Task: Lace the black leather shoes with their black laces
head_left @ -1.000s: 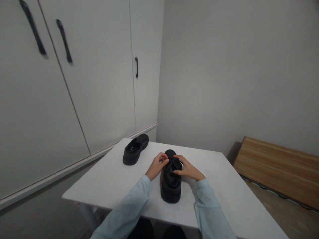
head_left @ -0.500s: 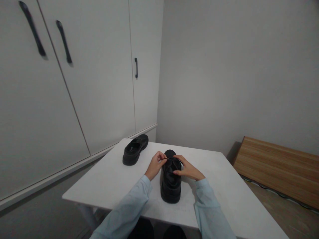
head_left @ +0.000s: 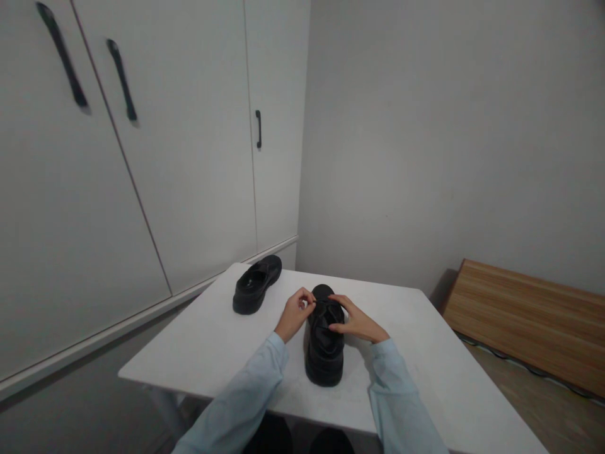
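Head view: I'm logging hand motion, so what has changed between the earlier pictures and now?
The left hand has shifted slightly left, its fingertips drawing back toward the near shoe's left edge; what they pinch is too small to tell. The right hand stays on that shoe; the far shoe hasn't moved.
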`<state>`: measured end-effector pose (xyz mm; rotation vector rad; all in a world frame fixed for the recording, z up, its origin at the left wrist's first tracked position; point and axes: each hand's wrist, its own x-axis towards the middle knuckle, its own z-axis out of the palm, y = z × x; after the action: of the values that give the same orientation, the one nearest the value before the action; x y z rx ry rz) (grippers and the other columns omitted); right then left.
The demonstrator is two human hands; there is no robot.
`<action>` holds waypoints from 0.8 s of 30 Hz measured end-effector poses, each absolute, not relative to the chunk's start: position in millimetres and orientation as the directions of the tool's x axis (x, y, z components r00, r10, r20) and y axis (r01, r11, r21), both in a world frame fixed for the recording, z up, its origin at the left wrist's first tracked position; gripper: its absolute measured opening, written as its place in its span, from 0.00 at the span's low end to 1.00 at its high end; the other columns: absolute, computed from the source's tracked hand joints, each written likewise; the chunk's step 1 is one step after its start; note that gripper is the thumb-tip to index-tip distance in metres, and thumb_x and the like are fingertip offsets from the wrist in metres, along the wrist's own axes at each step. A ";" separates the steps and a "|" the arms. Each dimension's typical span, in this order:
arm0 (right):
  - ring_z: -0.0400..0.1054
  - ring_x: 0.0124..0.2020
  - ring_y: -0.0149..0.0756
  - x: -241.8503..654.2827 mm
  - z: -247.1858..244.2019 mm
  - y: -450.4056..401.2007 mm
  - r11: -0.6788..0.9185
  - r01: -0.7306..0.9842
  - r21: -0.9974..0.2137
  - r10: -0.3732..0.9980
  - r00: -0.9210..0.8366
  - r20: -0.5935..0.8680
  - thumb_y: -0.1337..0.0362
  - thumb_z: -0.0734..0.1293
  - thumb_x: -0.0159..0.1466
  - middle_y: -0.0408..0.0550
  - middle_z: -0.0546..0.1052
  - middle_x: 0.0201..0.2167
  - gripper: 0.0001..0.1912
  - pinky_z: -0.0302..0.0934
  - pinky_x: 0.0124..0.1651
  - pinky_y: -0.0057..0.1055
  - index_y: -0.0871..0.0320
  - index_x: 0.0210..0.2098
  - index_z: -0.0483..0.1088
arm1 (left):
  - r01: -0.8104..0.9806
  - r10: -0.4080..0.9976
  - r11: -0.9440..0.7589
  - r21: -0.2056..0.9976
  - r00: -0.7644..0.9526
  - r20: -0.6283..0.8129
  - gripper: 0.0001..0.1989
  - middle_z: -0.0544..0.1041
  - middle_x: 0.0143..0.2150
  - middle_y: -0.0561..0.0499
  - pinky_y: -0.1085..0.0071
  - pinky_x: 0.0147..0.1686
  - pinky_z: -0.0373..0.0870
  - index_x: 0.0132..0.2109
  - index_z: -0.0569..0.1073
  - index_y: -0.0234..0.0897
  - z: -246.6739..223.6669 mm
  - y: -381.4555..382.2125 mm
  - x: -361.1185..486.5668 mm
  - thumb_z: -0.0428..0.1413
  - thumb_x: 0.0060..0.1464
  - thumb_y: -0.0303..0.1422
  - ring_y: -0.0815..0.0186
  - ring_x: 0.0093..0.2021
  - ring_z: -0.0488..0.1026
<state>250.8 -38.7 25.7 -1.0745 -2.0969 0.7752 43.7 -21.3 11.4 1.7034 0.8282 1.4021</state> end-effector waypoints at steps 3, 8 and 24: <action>0.56 0.60 0.48 250.9 26.4 -39.4 0.486 0.461 -0.743 0.850 -0.448 0.278 0.51 0.72 0.50 0.55 0.63 0.56 0.38 0.46 0.64 0.48 0.55 0.56 0.60 | 0.073 0.863 -0.488 0.870 0.188 0.468 0.06 0.68 0.30 0.53 0.75 0.30 0.59 0.30 0.65 0.35 13.6 -22.6 42.9 0.56 0.47 0.30 0.70 0.30 0.65; 0.56 0.60 0.49 251.2 26.4 -38.6 0.492 0.466 -0.735 0.847 -0.452 0.280 0.51 0.72 0.50 0.56 0.63 0.56 0.38 0.46 0.63 0.48 0.56 0.57 0.60 | 0.160 0.864 -0.492 0.856 0.208 0.458 0.05 0.71 0.31 0.52 0.73 0.30 0.59 0.33 0.69 0.35 17.0 -25.3 41.1 0.57 0.47 0.31 0.68 0.31 0.66; 0.56 0.59 0.48 253.3 21.2 -35.2 0.516 0.452 -0.728 0.832 -0.466 0.301 0.50 0.72 0.50 0.55 0.63 0.56 0.38 0.47 0.63 0.48 0.55 0.57 0.60 | 0.219 0.862 -0.498 0.839 0.230 0.452 0.08 0.75 0.35 0.51 0.70 0.38 0.65 0.38 0.71 0.38 14.7 -21.5 35.1 0.57 0.47 0.29 0.65 0.37 0.71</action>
<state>253.3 -35.2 21.2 -1.0422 -2.1083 0.7553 35.1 -21.5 14.7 1.8660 0.9931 1.2864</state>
